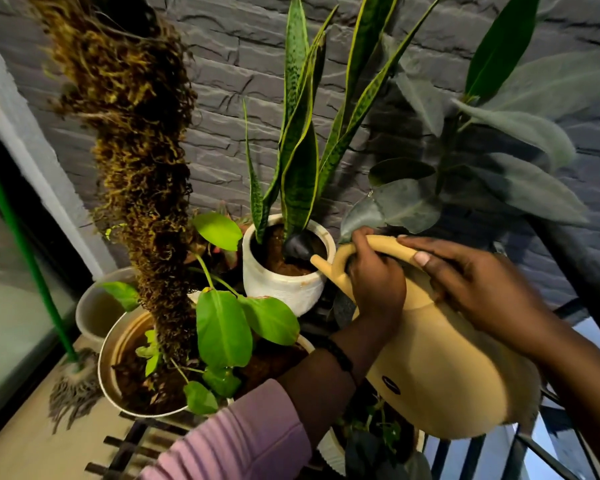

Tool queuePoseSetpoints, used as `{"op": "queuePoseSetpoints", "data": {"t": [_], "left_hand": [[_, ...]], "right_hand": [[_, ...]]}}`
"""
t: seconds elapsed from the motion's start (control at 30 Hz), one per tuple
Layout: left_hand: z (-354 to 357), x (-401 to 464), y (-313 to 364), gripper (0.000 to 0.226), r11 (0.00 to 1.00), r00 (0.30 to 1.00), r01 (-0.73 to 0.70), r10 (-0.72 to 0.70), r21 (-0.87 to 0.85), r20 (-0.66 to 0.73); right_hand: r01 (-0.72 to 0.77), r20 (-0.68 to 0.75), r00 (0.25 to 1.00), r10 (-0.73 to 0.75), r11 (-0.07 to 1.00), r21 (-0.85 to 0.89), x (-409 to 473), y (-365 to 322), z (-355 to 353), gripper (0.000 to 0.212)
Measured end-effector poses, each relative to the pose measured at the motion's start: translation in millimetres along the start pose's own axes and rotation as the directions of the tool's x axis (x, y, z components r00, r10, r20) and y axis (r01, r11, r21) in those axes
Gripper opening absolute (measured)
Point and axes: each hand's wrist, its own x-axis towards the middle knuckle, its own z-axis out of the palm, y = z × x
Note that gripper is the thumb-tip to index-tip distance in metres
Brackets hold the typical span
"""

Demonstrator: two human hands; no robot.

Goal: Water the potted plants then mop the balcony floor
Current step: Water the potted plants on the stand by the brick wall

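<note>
While a green-handled mop [32, 271] leans at far left beside the moss-pole pot [118, 344], the left hand [378, 282] grips the yellow watering can [440, 368] by its handle, spout over the white snake-plant pot [284, 289]; the right hand [482, 282] lies flat-fingered on the can's top.

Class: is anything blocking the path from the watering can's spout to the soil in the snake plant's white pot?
Nothing visible. The watering can spout reaches over the white pot rim, directly above the soil, beside the snake plant leaves.
</note>
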Motion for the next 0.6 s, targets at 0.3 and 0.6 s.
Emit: {"op": "queuePoseSetpoints", "data": {"t": [0.3,0.6], "left_hand": [[-12.7,25.9,-0.4,0.034,0.987,0.995,0.02,-0.035,-0.158,-0.09],[-12.9,45.9,-2.5,0.033,0.923,0.978,0.113,-0.17,-0.368,-0.125]], "right_hand": [[0.194,0.094,0.979,-0.183,0.973,-0.122,47.0,-23.7,-0.3,0.035],[0.353,0.25,0.924,-0.29,0.897,-0.264,82.2,-40.3,-3.2,0.037]]}}
